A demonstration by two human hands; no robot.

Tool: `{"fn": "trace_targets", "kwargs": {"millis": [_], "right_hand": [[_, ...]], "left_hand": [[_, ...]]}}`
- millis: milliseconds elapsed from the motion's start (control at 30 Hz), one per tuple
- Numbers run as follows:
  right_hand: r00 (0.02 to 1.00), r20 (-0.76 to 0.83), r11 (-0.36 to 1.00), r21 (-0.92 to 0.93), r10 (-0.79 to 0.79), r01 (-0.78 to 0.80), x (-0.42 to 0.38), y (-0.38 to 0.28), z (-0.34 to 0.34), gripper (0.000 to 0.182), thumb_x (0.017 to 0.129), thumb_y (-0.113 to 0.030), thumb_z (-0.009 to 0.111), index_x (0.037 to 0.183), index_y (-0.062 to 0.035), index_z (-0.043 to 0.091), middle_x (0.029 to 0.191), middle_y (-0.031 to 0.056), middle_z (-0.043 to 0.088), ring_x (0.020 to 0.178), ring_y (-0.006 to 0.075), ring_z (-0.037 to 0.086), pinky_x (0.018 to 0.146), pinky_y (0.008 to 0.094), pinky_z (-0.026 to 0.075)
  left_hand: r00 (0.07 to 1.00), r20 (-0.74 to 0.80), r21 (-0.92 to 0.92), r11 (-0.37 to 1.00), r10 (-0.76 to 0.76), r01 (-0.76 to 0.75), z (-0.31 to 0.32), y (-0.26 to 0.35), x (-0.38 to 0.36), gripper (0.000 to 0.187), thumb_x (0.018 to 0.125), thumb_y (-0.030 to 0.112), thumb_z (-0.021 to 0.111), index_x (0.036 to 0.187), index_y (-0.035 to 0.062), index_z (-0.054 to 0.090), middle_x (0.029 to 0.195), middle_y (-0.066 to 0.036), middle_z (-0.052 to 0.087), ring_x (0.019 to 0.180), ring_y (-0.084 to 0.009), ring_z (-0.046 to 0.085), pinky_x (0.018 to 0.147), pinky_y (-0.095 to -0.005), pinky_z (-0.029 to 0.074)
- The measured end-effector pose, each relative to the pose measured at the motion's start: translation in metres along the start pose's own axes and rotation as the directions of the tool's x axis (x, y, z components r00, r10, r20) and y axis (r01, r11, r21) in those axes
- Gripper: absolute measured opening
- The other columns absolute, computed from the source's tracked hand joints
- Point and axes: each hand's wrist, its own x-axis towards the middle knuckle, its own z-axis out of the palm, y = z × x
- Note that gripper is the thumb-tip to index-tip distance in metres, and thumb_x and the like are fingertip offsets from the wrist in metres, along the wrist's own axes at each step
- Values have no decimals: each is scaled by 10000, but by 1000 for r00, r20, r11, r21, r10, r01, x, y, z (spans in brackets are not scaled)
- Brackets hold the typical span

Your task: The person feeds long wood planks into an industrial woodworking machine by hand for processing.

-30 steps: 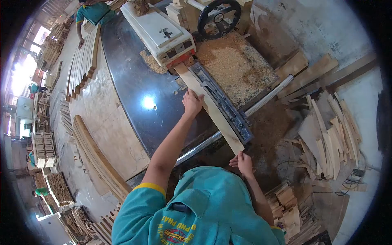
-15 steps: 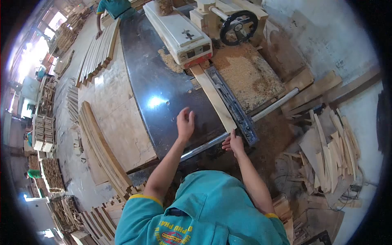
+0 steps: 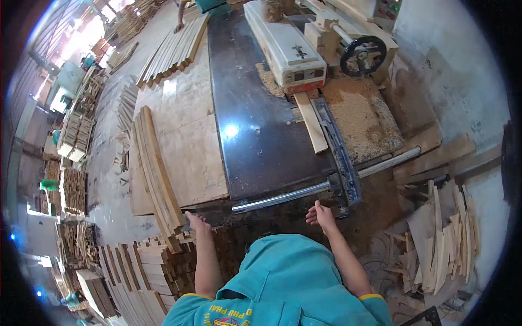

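Observation:
My left hand is beside the lower end of the long curved boards, fingers apart and holding nothing; whether it touches them I cannot tell. Empty and with fingers spread, my right hand hovers below the metal rail at the machine's near edge. A pale wooden strip lies on the dark machine table, next to the black fence. Its far end goes under the white machine housing.
A handwheel and sawdust are on the machine's right side. Stacked wood stands at lower left, offcuts at right. Another person's hand touches boards at the far end.
The wooden strip has moved farther under the housing. My right hand has come off its near end, and my left hand has moved from above the machine table to the curved boards.

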Motion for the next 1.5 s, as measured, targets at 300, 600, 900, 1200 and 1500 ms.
{"fn": "trace_targets", "kwargs": {"millis": [300, 600, 900, 1200, 1500], "right_hand": [[998, 53, 996, -91, 26, -21, -3, 20, -9, 529, 1082, -486, 393, 1025, -17, 631, 848, 104, 720, 709, 202, 709, 615, 329, 563], [999, 44, 993, -115, 11, -6, -12, 33, -2, 510, 1077, -493, 409, 1009, -28, 606, 815, 98, 702, 661, 197, 701, 551, 303, 544], [961, 271, 963, -240, -59, 126, -6, 7, 38, 409, 1079, -419, 461, 1055, -43, 619, 864, 87, 711, 709, 181, 701, 607, 298, 546], [850, 507, 900, -292, -141, 323, -37, -32, 96, 318, 1016, -230, 631, 1267, -37, 606, 1090, 83, 699, 886, 154, 681, 733, 293, 541], [891, 424, 927, -243, -163, 286, -40, -23, 99, 392, 1040, -203, 576, 1374, -5, 522, 1097, 100, 698, 859, 182, 702, 764, 308, 576]], "left_hand": [[949, 286, -634, 717, -130, 289, -44, 28, 49, 492, 962, 565, 614, 1067, 86, 584, 792, -59, 568, 717, -200, 565, 616, -330, 486], [775, 597, -405, 755, -208, 515, -43, 13, -49, 338, 1018, 307, 614, 1251, 66, 565, 1060, -119, 657, 921, -252, 650, 798, -419, 566], [689, 722, 101, 995, -70, -5, -7, -6, -157, 418, 1018, 278, 643, 1357, 43, 575, 1125, -52, 684, 925, -151, 671, 800, -317, 564], [553, 831, 227, 868, 63, -441, -9, -22, -227, 431, 994, 240, 666, 1339, -6, 589, 1095, -94, 731, 949, -145, 673, 814, -314, 555], [311, 949, 167, 766, 44, -621, 17, 2, -283, 496, 1054, 141, 541, 1505, -21, 411, 1089, -135, 715, 1015, -173, 675, 863, -330, 551]]}}
